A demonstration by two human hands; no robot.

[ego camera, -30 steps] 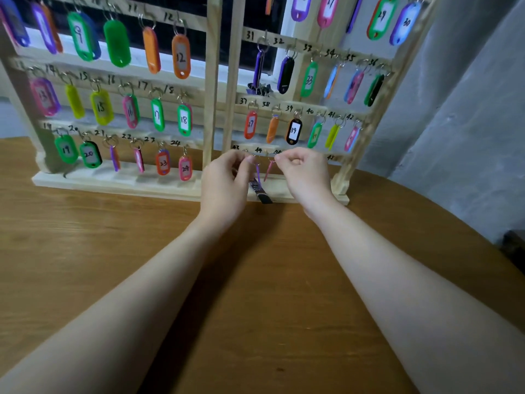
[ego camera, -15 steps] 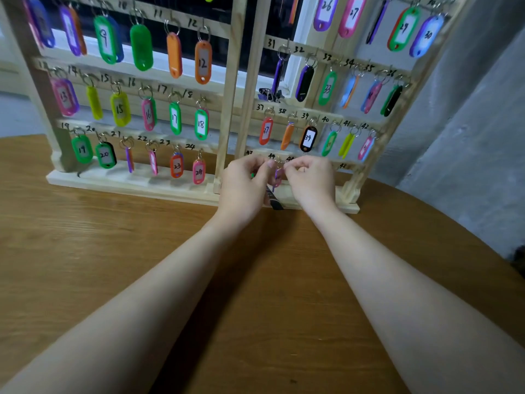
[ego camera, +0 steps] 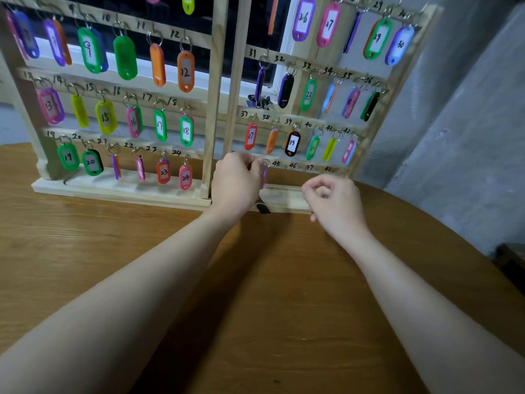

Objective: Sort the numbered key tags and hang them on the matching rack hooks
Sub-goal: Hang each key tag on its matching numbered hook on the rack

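Observation:
A two-panel wooden rack [ego camera: 212,109] stands on the table, and numbered coloured tags hang on most of its hooks. My left hand [ego camera: 237,180] is at the bottom row of the right panel. Its fingertips pinch the ring of a purple tag [ego camera: 264,176] that hangs just left of the mark 45. A black tag [ego camera: 262,207] sticks out below that hand by the rack base; whether the hand holds it is hidden. My right hand [ego camera: 333,200] hovers to the right in front of the base, fingers curled, with nothing visible in it.
Bare hooks marked 45 to 48 [ego camera: 301,166] run along the bottom row of the right panel. The brown wooden table [ego camera: 284,308] curves away at the right. A grey wall [ego camera: 468,137] stands close behind the rack on the right.
My right hand has let go of the tag area and moved right and down. My left hand stays at the purple tag. The camera has shifted closer.

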